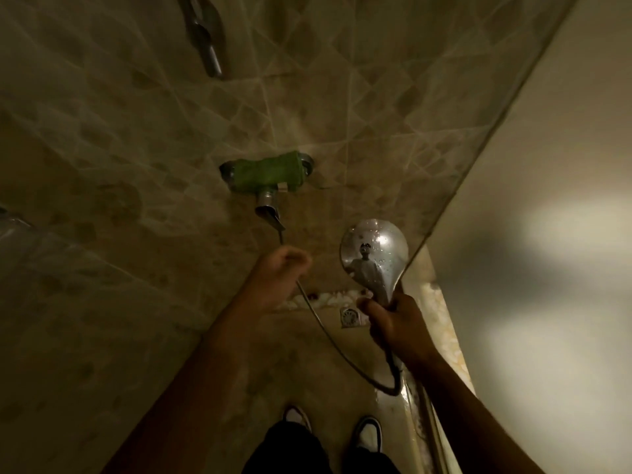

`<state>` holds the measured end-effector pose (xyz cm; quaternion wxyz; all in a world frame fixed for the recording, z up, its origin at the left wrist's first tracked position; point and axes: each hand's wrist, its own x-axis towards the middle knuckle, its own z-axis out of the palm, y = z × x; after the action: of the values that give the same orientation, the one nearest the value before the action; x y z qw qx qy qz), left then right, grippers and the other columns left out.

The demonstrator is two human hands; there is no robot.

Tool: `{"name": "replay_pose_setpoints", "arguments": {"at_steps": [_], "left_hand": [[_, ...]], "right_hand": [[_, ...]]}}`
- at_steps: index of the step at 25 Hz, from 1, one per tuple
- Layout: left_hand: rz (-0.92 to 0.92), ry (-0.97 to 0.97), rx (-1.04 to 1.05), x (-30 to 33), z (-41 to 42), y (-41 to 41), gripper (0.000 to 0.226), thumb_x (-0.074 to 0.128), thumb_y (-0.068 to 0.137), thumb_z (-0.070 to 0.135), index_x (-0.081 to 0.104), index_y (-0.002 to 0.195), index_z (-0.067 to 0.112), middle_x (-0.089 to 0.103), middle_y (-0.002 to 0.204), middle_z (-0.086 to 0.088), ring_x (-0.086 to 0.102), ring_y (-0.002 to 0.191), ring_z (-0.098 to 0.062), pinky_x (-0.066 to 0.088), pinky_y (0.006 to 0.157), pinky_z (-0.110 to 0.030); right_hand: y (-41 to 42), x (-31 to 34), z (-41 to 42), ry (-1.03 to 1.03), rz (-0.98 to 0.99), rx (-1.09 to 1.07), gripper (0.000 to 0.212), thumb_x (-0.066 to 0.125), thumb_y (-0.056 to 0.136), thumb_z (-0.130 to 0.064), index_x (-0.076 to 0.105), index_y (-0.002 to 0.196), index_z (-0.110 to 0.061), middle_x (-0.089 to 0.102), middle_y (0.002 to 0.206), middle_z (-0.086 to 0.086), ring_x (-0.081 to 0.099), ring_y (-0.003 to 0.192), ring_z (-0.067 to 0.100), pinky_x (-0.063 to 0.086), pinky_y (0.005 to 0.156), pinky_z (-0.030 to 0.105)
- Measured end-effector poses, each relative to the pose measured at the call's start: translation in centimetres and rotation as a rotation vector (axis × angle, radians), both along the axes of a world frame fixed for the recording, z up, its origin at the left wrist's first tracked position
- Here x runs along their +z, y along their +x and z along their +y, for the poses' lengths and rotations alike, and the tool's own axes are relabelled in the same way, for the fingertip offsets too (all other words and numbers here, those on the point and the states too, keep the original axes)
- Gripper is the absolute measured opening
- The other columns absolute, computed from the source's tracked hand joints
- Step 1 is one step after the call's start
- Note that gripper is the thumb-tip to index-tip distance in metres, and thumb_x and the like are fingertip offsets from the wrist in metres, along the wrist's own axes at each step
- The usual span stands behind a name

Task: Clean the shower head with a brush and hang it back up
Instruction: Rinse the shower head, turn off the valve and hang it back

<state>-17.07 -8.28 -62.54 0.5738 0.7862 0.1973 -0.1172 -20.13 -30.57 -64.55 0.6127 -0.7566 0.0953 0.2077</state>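
Chrome catches what little light there is: the shower head (374, 249) stands upright in my right hand (393, 325), its rounded back turned toward me, wet with droplets and mirroring a small figure. My fingers are wrapped round the handle just below the head, so that hand is closed on it.

My left hand (282, 268) reaches forward toward the tiled wall (136, 131), and its fingers curl loosely about the thin hose (328, 340). The hand is blurred, so I cannot tell whether it truly grips the hose or only cups it. From that hand the hose runs upward to the mixer tap (266, 196) on the wall and downward in a slack loop that bends back up to the underside of the handle in my right hand.

A green cloth (270, 172) is draped over the body of the mixer tap, with the chrome lever poking out beneath it. Higher on the wall, at the top of the view, sits a metal bracket (205, 39), well apart from the shower head.

Down on the floor I see a square drain (349, 316) near the corner, just beside my right hand in the picture. A glass panel edge (478, 142) runs diagonally on the right. My two shoes (367, 436) show at the bottom, below dark trousers.
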Motion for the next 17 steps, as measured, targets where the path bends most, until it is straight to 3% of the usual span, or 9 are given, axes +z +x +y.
{"name": "replay_pose_setpoints", "arguments": {"at_steps": [2, 6, 9, 11, 13, 15, 17], "left_hand": [[0.008, 0.025, 0.213, -1.9, 2.1, 2.3, 0.011, 0.066, 0.092, 0.03, 0.066, 0.1, 0.022, 0.072, 0.107, -0.009, 0.069, 0.098, -0.025, 0.058, 0.087, -0.046], [0.036, -0.046, 0.405, -4.6, 5.7, 6.5, 0.052, 0.062, 0.086, 0.059, 0.056, 0.112, 0.014, 0.065, 0.103, -0.005, 0.066, 0.097, -0.025, 0.055, 0.092, -0.052], [-0.054, -0.203, 0.402, -6.2, 7.6, 9.7, 0.065, 0.056, 0.077, 0.073, 0.055, 0.121, 0.024, 0.061, 0.112, 0.0, 0.06, 0.106, -0.021, 0.052, 0.094, -0.045], [-0.096, -0.35, 0.421, -7.3, 8.3, 11.7, 0.064, 0.056, 0.07, 0.076, 0.058, 0.116, 0.031, 0.063, 0.124, -0.003, 0.061, 0.115, -0.022, 0.049, 0.093, -0.039], [-0.109, -0.515, 0.47, -8.6, 8.6, 13.1, 0.057, 0.057, 0.084, 0.066, 0.057, 0.126, 0.027, 0.063, 0.133, -0.007, 0.062, 0.12, -0.026, 0.047, 0.095, -0.04], [-0.12, -0.664, 0.464, -9.5, 8.5, 14.2, 0.053, 0.059, 0.089, 0.057, 0.058, 0.125, 0.018, 0.067, 0.124, -0.012, 0.067, 0.111, -0.03, 0.051, 0.096, -0.047], [-0.169, -0.745, 0.422, -10.1, 7.7, 14.6, 0.046, 0.057, 0.09, 0.052, 0.059, 0.116, 0.013, 0.07, 0.092, -0.01, 0.068, 0.083, -0.027, 0.056, 0.08, -0.044]], "right_hand": [[1.0, -1.9, 0.0, -0.133, 0.047, -0.035, 0.015, 0.07, 0.087, -0.028, 0.067, 0.081, -0.014, 0.06, 0.05, -0.004, 0.056, 0.047, 0.014, 0.049, 0.051, 0.031], [3.0, -6.0, 1.4, -0.358, 0.07, -0.124, 0.016, 0.072, 0.084, -0.034, 0.067, 0.075, -0.021, 0.063, 0.061, -0.003, 0.061, 0.056, 0.016, 0.051, 0.061, 0.033], [4.1, -8.7, 2.6, -0.497, 0.089, -0.124, 0.015, 0.069, 0.086, -0.03, 0.067, 0.086, -0.015, 0.065, 0.071, 0.002, 0.06, 0.059, 0.012, 0.044, 0.053, 0.025], [4.8, -10.5, 3.0, -0.578, 0.115, -0.079, 0.016, 0.066, 0.087, -0.026, 0.067, 0.093, -0.011, 0.065, 0.077, 0.006, 0.057, 0.06, 0.008, 0.039, 0.05, 0.023], [5.1, -12.0, 2.8, -0.638, 0.164, -0.077, 0.022, 0.066, 0.087, -0.025, 0.068, 0.094, -0.005, 0.067, 0.08, 0.01, 0.058, 0.062, 0.013, 0.04, 0.052, 0.024], [5.4, -13.2, 2.3, -0.633, 0.195, -0.114, 0.025, 0.067, 0.086, -0.027, 0.071, 0.094, -0.003, 0.069, 0.081, 0.013, 0.061, 0.066, 0.02, 0.044, 0.055, 0.027], [6.3, -14.9, 1.9, -0.638, 0.23, -0.14, 0.025, 0.067, 0.085, -0.028, 0.071, 0.093, -0.005, 0.07, 0.082, 0.014, 0.063, 0.068, 0.022, 0.047, 0.058, 0.031]]}}
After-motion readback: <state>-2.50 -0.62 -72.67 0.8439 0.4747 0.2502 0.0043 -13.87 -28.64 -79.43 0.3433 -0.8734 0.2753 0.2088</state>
